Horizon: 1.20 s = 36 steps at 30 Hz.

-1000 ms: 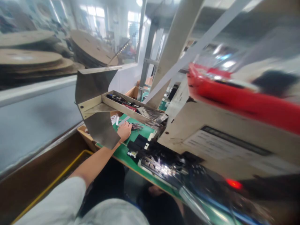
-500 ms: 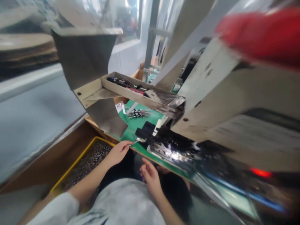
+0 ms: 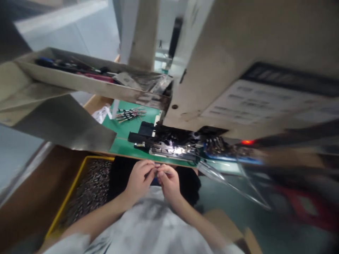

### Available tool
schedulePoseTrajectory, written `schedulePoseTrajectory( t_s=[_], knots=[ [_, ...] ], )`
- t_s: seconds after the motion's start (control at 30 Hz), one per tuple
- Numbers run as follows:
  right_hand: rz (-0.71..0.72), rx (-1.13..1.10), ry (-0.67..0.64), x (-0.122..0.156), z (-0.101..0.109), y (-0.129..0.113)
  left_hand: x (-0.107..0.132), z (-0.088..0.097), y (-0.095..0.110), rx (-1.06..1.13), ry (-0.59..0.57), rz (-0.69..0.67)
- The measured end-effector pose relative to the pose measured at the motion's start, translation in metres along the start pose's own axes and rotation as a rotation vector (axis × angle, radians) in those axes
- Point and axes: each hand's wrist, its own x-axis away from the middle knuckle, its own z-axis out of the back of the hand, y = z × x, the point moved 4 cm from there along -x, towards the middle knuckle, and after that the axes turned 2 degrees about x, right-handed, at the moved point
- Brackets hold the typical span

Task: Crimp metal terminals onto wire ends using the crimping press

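Note:
My left hand (image 3: 140, 179) and my right hand (image 3: 170, 181) meet in front of my body, just short of the bench edge. Both are closed in a pinch, fingertips touching or nearly so. Something tiny shows between them, too small and blurred to name. Just beyond stands a machine's black and metal work head (image 3: 172, 143), brightly lit at its centre. Neither hand touches it. On the green bench top (image 3: 124, 146), behind the work head, lies a bundle of short wire-like pieces (image 3: 131, 114) with black bands.
A yellow-rimmed bin (image 3: 67, 197) full of small dark parts sits at lower left. Above the bench juts a long metal tray (image 3: 87, 83) of tools, with a bent metal sheet (image 3: 66, 127) below. The machine's large beige housing (image 3: 212, 81) overhangs the right. Clear tubing (image 3: 219, 178) hangs at right.
My left hand has drawn back from the work head with the slim metallic piece it pinched. My right hand has risen to meet it and closed. The view has swung right.

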Motion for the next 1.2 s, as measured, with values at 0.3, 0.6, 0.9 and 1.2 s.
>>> schedulePoseTrajectory(
  t_s=[0.3,0.6,0.9,1.2],
  knots=[
    [0.404,0.416,0.149,-0.002,0.036,-0.066,-0.039,-0.04,0.036,0.01,-0.139,-0.089],
    [0.372,0.48,0.307,-0.015,0.046,-0.068,-0.05,-0.055,0.042,-0.281,-0.132,-0.225],
    [0.23,0.338,0.322,-0.016,0.049,-0.068,-0.049,-0.059,0.044,-0.428,-0.07,-0.309],
    [0.299,0.55,0.224,-0.018,0.054,-0.079,-0.047,-0.059,0.046,-0.528,-0.046,-0.361]
  ],
)
